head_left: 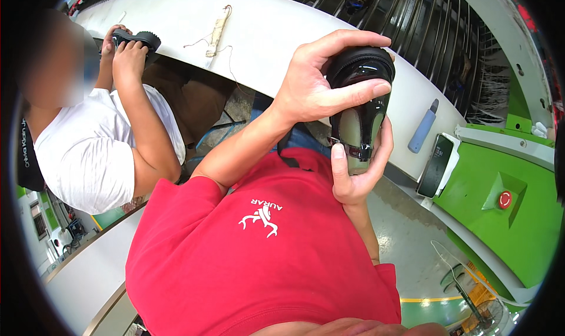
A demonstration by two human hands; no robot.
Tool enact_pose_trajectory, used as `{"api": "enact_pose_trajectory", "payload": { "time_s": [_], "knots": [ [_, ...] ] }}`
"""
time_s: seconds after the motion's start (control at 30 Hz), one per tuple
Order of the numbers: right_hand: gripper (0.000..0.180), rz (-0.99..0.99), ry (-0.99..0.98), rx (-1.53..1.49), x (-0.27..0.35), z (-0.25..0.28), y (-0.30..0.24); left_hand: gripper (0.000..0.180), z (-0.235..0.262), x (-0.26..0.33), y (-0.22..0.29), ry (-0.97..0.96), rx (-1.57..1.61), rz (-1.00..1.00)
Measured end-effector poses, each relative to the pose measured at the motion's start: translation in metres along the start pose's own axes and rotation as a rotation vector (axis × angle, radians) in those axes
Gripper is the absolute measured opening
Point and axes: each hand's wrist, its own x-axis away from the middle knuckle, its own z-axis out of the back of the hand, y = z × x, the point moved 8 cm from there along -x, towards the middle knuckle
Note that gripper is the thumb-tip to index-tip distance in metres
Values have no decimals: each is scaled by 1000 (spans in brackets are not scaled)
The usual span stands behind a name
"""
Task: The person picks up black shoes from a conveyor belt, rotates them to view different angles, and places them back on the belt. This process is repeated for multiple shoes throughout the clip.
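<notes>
Head view, item: glossy black shoe (pixel 360 92), held in the air in front of the red shirt (pixel 265 259), above the edge of the curved white conveyor table (pixel 265 36).
Head view, long axis: runs roughly up and down in the picture; the rounded, ribbed-edged end is at the top, the narrower end with the strap points down toward the lower hand.
Head view, left hand (pixel 312 83): closed round the top end of the shoe, thumb laid across its face, fingers curled over the far side; forearm comes in from the lower left, wrist bent back.
Head view, right hand (pixel 356 171): cups the lower end from below, thumb upright against the strap side, fingers wrapped up the right edge; forearm rises from the lower edge.
Head view, nearer hand: both touch the shoe; the left covers more of it.
Head view, surroundings: a co-worker's hands (pixel 126 50) hold a dark sole at the table; a blue-grey bottle (pixel 424 127) and a phone (pixel 435 165) lie at right, beside a green machine housing (pixel 518 218) with a red button (pixel 505 199).
</notes>
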Motion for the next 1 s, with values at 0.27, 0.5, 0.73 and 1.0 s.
{"api": "enact_pose_trajectory", "payload": {
  "time_s": [0.27,0.5,0.73,1.0],
  "knots": [
    [90,12,-16,24,0,0,0,59,1,0,0,-54,-20,-5],
    [90,8,-11,23,0,0,0,59,1,0,0,-54,-21,-13],
    [91,-7,-11,14,0,0,3,55,1,1,-1,18,24,-4],
    [90,0,-15,24,2,0,1,51,1,3,3,38,18,-9]
  ]
}}
